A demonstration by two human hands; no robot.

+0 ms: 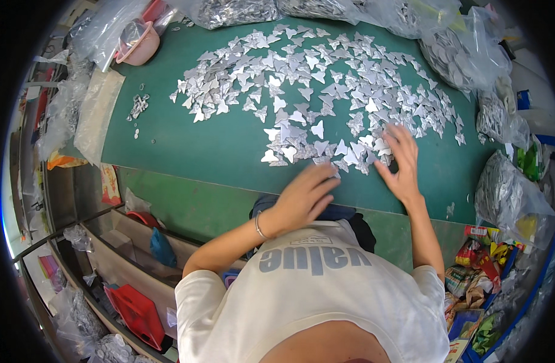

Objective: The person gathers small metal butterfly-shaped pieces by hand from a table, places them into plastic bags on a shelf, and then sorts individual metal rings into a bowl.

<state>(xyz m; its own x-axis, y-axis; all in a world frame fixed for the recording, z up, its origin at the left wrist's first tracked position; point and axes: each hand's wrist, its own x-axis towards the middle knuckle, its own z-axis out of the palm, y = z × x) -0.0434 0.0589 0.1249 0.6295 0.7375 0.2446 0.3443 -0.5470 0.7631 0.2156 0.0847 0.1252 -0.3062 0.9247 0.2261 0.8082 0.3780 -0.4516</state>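
Observation:
Many flat, silver-grey butterfly-shaped pieces lie spread over the green tabletop, some overlapping in loose heaps. My left hand is at the near edge of the spread, palm down and a little blurred. Its fingers are stretched out, with the tips by the nearest pieces and nothing visibly held. To the right, my right hand reaches in with thumb and fingers apart. Its fingertips rest at the edge of a cluster of pieces, and the undersides of the fingers are hidden.
A pink basket and small metal rings sit at the left of the table. Clear bags of metal pieces line the far and right edges. Open drawers stand below left; a box of colourful packets stands below right.

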